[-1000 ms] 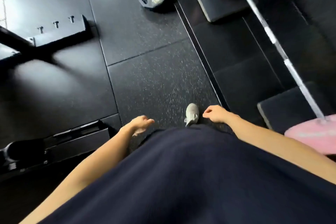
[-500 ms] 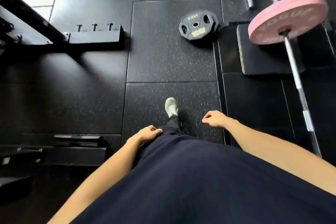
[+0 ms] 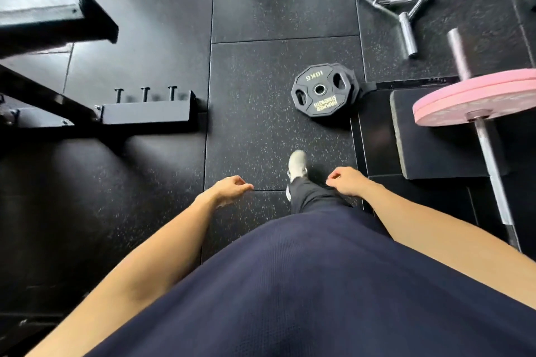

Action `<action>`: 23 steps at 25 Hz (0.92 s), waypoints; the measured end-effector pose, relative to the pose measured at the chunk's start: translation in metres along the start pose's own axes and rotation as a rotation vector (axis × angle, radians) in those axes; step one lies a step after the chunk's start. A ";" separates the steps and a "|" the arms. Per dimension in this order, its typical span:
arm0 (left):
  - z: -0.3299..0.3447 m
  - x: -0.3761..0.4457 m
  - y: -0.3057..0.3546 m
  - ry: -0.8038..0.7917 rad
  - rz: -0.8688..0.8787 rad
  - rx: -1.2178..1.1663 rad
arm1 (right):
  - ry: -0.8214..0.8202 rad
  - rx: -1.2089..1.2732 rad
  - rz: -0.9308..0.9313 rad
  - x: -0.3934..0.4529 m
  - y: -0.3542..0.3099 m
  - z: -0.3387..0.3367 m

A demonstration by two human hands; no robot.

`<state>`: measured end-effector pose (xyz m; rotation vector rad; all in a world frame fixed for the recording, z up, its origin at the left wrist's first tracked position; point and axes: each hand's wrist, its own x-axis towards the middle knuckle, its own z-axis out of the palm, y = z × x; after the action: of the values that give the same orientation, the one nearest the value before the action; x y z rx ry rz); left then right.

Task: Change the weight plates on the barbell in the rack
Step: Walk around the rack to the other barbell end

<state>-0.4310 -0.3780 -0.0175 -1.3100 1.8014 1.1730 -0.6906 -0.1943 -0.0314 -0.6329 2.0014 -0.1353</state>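
A black 10 kg weight plate (image 3: 324,93) lies flat on the rubber floor ahead of me. To its right a pink plate (image 3: 475,95) sits on a steel barbell (image 3: 493,171) whose shaft runs toward the lower right; the plate rests over a black pad (image 3: 429,151). My left hand (image 3: 229,189) and my right hand (image 3: 346,180) hang in front of my body with fingers loosely curled, holding nothing. Both hands are well short of the black plate. My grey shoe (image 3: 297,164) is stepping forward between them.
A black rack base with three pegs (image 3: 145,109) stands on the left, and a black bench or frame (image 3: 58,23) fills the upper left. A chrome curl bar (image 3: 403,9) lies on the floor at the upper right. Black rubber tiles cover the floor.
The view has moved forward and turned, so the black plate and the pink plate are closer and lower in view. My hands stay empty in front of me.
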 end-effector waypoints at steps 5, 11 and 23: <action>-0.106 0.097 0.067 -0.038 -0.002 0.091 | -0.084 -0.002 0.024 0.108 -0.068 -0.090; -0.245 0.175 0.150 0.070 0.014 0.077 | -0.065 -0.043 -0.002 0.207 -0.170 -0.235; -0.534 0.373 0.283 0.055 0.055 0.095 | 0.015 0.090 0.040 0.428 -0.391 -0.440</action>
<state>-0.8073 -0.9801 -0.0288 -1.2564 1.9199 1.0760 -1.0759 -0.8115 -0.0110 -0.5357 2.0092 -0.2058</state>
